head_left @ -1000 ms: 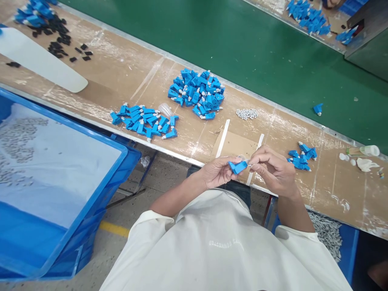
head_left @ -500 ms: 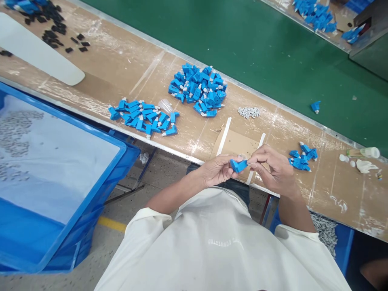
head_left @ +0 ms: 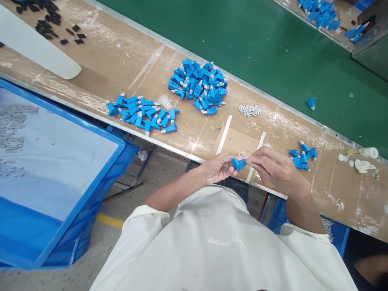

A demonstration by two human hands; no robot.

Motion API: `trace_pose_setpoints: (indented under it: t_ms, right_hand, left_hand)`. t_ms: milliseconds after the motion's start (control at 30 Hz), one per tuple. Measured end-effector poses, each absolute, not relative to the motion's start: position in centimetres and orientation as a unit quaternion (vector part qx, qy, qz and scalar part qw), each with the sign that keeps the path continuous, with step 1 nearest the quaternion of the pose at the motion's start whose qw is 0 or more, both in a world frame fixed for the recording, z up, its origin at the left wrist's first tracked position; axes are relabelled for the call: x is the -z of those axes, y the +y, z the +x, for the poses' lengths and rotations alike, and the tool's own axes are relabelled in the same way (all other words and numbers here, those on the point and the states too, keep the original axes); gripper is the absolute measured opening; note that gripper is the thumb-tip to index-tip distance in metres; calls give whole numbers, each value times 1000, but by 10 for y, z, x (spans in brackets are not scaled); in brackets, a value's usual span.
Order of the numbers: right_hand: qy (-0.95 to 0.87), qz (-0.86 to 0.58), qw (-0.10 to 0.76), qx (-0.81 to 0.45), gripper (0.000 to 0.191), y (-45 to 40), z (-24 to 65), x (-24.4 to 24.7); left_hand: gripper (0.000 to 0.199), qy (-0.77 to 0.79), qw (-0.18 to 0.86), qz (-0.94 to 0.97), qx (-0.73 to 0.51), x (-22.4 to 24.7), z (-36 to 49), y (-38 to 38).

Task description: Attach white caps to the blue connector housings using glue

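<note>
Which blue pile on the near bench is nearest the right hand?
The small cluster beyond and right of the right hand; it has far fewer pieces than the larger blue piles, which lie left of that hand.

This is a factory floor laid out for assembly work. A long green conveyor belt (head_left: 257, 60) runs beside a brown-topped counter (head_left: 121, 60), where near-identical blue plastic parts (head_left: 198, 87) lie in heaps. A far counter (head_left: 347, 20) across the belt carries more of them. A large blue plastic crate (head_left: 83, 202) holds many small grey pieces (head_left: 13, 125), and a yellow line (head_left: 110, 220) marks the speckled floor (head_left: 160, 173).
</note>
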State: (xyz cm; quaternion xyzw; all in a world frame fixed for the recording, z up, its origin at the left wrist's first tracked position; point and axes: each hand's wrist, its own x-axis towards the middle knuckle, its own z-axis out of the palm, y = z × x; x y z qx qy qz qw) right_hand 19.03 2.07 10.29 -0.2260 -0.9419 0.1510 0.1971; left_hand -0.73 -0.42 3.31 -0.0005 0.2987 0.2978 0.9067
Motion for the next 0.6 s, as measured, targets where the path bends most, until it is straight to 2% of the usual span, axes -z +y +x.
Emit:
trace_pose_setpoints:
  t_ms: [500,600]
  right_hand:
    - [-953,-223,179,-102,26,24,189,-95]
    - [-932,-237,224,-155,18,25,191,-99]
  left_hand:
    - [8,324,892,-8,-314,-33,-8,-3]
    - [9,306,892,22,-332,-33,-9,-6]
